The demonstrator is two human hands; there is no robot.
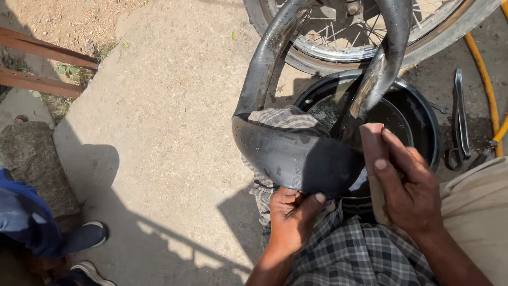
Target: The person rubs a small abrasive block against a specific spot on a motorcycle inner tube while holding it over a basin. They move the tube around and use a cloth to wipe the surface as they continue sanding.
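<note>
Over knee: left hand (290, 218) grips inner tube (296, 153) | right hand (407, 185) hides block (373, 143)

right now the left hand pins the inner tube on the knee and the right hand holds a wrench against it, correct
Not quite: the right hand holds a pinkish block, not a wrench. The head view shows it. The left hand does pin the inner tube on the knee.

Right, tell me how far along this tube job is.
Done: the black inner tube is out of the wheel and draped over the knee. In hand: left hand pins the tube, right hand holds a pinkish block against it. No patch shows yet.
</note>
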